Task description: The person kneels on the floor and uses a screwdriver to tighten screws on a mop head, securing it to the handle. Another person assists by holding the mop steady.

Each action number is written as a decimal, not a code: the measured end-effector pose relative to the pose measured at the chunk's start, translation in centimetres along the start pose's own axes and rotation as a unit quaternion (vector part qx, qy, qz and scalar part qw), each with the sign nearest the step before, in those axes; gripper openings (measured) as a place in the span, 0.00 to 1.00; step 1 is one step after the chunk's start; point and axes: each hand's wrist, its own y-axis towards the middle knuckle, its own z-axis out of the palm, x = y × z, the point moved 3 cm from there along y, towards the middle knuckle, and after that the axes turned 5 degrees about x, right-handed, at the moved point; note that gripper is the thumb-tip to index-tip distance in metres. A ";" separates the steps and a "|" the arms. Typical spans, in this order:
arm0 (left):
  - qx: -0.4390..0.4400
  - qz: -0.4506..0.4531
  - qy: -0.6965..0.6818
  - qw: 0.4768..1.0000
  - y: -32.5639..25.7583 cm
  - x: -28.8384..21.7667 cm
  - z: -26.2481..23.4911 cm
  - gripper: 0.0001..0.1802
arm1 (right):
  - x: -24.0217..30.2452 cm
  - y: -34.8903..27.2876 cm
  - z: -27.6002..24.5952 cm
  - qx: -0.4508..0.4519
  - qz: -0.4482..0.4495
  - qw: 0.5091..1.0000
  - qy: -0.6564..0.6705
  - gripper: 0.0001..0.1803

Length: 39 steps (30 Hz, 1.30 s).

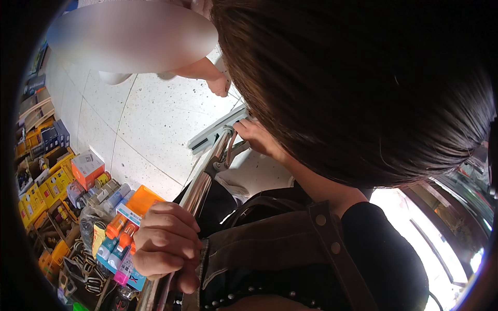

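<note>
A shiny chrome pole slants up from the lower edge to a long, flat grey-white head, like a mop's. My left hand is wrapped round the lower pole, thumb on the near side. Farther off, my right hand has its fingers curled at the joint between pole and head, by a bent metal bracket. Its fingertips are partly hidden. Dark hair fills the upper right and covers some of the right arm. A brown apron lies over black clothing beside the pole.
Another person's hand hangs beyond the flat head, over pale speckled floor tiles. Along the left, goods crowd close: yellow boxes, an orange-and-white box, and orange-capped bottles next to my left hand.
</note>
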 end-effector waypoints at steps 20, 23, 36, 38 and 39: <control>0.000 0.012 0.002 1.000 -0.3 0.2 0.1 0.23 | 0.1 -0.1 -0.8 0.010 0.001 1.000 0.026 0.13; 0.009 -0.001 0.012 1.000 -0.2 -0.2 -0.1 0.23 | 0.8 0.2 -1.2 0.023 0.008 0.999 0.022 0.13; 0.013 0.003 0.003 1.000 -0.4 -0.1 0.1 0.23 | -0.3 -0.3 0.5 0.008 0.008 1.000 -0.006 0.12; 0.009 0.004 0.001 1.000 -0.5 0.1 0.3 0.22 | -0.6 -0.5 0.6 0.013 0.014 1.000 -0.010 0.11; 0.025 0.004 -0.010 1.000 -0.5 0.1 0.2 0.22 | -0.3 -0.4 0.4 0.009 0.013 1.000 -0.008 0.11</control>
